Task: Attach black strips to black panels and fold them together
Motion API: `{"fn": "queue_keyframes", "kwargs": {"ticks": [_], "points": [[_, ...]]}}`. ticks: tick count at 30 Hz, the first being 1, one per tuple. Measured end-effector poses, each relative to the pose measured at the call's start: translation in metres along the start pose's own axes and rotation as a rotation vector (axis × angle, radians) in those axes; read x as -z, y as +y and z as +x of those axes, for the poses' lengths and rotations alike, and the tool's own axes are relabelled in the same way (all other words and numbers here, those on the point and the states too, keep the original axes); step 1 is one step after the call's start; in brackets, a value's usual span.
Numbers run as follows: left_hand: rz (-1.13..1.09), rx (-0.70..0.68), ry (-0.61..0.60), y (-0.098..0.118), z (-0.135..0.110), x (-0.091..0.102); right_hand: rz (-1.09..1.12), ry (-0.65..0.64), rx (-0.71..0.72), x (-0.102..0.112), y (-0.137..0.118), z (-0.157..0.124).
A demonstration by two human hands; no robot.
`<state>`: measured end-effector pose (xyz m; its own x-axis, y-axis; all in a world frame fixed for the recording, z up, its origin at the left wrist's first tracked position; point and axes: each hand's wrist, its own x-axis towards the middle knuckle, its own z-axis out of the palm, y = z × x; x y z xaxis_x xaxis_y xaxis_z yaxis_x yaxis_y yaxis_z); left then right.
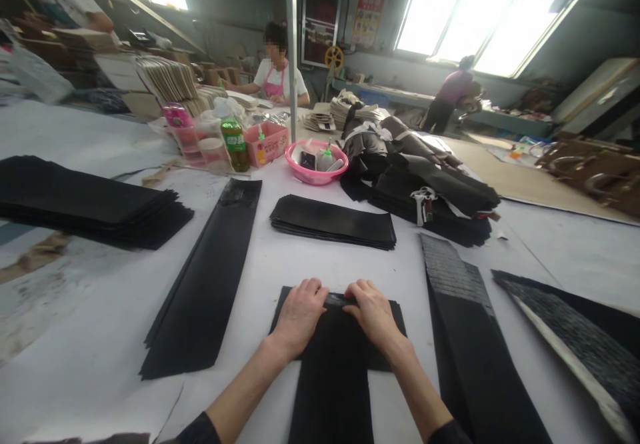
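Observation:
A long black strip point(333, 384) runs from the near edge of view up to my hands. It lies over a wider black panel point(381, 360) placed crosswise on the white table. My left hand point(301, 314) pinches the strip's far end at its left corner, fingertips curled over the edge. At the right corner of that same end, my right hand point(373, 314) has its fingers bent and thumb pressed in. A shiny patch shows on the strip's end between them. Beyond my hands sits a neat stack of black panels point(334, 224).
Long black strips lie left point(210, 291) and right point(475, 337). A thick black stack point(85, 197) is far left. Behind are a pink basin point(316, 176), a green bottle point(234, 144), a pink box point(267, 145) and a bundled pile point(425, 184). Several people work farther back.

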<state>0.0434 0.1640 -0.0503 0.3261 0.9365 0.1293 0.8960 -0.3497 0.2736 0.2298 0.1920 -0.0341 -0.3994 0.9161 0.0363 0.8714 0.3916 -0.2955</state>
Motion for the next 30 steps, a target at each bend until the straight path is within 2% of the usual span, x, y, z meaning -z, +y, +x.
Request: {"fn": "queue_keyframes", "kwargs": {"ticks": [8,15,30], "points": [[0.068,-0.08,-0.033,-0.001,0.006,-0.003,0.048,-0.001,0.062,0.001,0.0,-0.001],[0.103,-0.13,-0.011,0.0,0.009,0.0,0.07,0.008,0.112,-0.005,0.012,-0.002],[0.154,-0.297,0.017,-0.003,0.0,-0.005,0.03,0.059,0.255,-0.014,0.02,-0.01]]}}
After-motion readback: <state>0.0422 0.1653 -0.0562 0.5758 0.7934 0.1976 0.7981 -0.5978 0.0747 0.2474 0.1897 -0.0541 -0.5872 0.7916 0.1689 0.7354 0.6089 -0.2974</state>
